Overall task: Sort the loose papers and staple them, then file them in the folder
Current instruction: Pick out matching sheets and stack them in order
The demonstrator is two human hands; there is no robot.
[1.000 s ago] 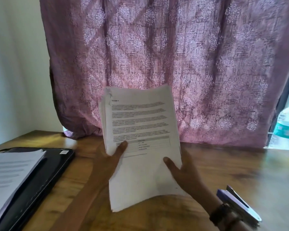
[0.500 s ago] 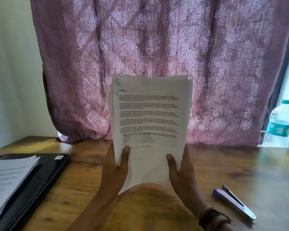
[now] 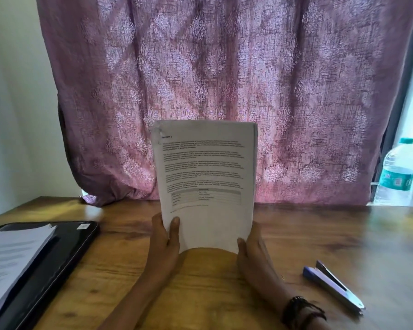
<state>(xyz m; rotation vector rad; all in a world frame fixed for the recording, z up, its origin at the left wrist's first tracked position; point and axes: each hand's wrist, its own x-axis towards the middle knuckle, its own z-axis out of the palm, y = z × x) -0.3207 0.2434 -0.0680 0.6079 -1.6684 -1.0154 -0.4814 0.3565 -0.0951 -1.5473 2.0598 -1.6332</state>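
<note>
Papers (image 3: 205, 177) upright, gripped by left hand (image 3: 164, 244), right hand (image 3: 254, 254)

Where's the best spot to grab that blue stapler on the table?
Probably its middle, from above, pinching the long sides. The stapler lies flat on the table, mouth gaping at the far end, and the right hand is nearest.

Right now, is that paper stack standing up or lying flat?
Standing up: the stack stands before the curtain, printed side facing the camera, with the left hand and right hand gripping its lower corners.
</note>
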